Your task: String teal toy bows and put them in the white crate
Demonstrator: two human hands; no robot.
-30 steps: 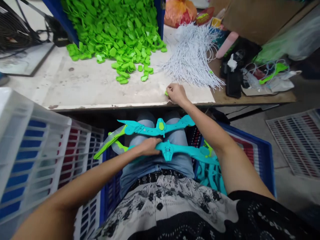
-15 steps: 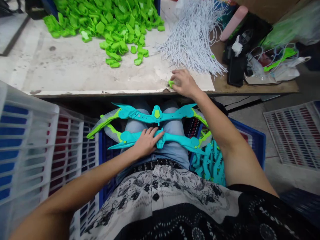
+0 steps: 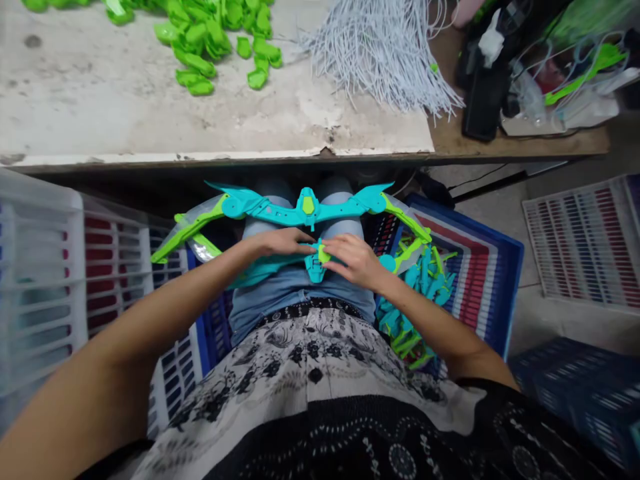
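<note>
Right now, both hands are together at the middle of the frame, over the person's lap. The right hand (image 3: 353, 260) has a narrow grip, with a small green piece (image 3: 323, 253) between its fingertips, against the center block of the near turquoise frame (image 3: 315, 270). The left hand (image 3: 287, 241) lies over that same frame, just left of the block, its fingers reaching toward the green piece; whether its grip closes around the frame, I cannot tell.

Just beyond the hands, the far turquoise frame (image 3: 265, 210) stretches across the thighs, with a green inset (image 3: 308, 205) at its center. Green curved arms (image 3: 193, 230) with clear coverings show toward both sides.

Across the top runs the worn, pale-topped bench (image 3: 125, 113). Loose green pieces (image 3: 200, 33) are scattered at its upper left, a thick bundle of white cords (image 3: 380, 60) spreads out at upper center, and a dark flat device (image 3: 480, 107) lies to the right of the cords. White slatted baskets (image 3: 117, 283) fill the left side of the frame. At right of center, turquoise and green parts (image 3: 405, 327) are heaped beside the lap, by a blue-rimmed crate (image 3: 513, 287).
</note>
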